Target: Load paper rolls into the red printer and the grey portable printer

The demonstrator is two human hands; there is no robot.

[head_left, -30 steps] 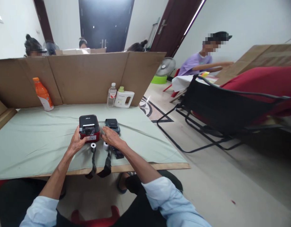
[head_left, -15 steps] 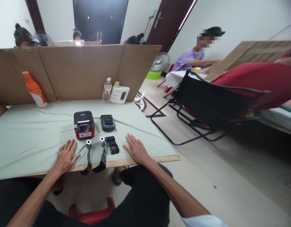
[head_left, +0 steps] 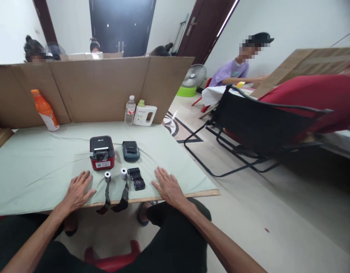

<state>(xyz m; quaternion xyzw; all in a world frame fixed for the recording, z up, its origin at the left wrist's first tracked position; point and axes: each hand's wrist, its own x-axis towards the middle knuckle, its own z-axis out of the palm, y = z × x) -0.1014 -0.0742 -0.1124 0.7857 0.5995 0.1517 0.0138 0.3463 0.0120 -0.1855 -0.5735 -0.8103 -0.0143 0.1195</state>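
Note:
My left hand [head_left: 77,190] lies flat on the green-covered table [head_left: 35,178], fingers stretched, holding nothing. Flat on the cloth at the right is my right hand [head_left: 169,186], its fingers also out and free. Between them stand a small white-cored roll [head_left: 107,175] and a larger one [head_left: 124,173], each with a dark strip hanging over the front edge. Beside these lies a dark, shiny partly unrolled roll [head_left: 137,180]. Behind the rolls sit a red-and-black label printer [head_left: 102,152] and a smaller dark grey printer-like device [head_left: 131,151].
A cardboard screen [head_left: 101,91] borders the table's back. Before it stand an orange bottle [head_left: 46,110], a clear water bottle [head_left: 130,110] and a white jug [head_left: 146,115]. To the right are a black folding chair [head_left: 257,129] with a person in red, and a person in purple [head_left: 232,72].
The view has shifted slightly, so everything sits a little lower and further right. Both hands stay flat on the table, and the objects there have not moved.

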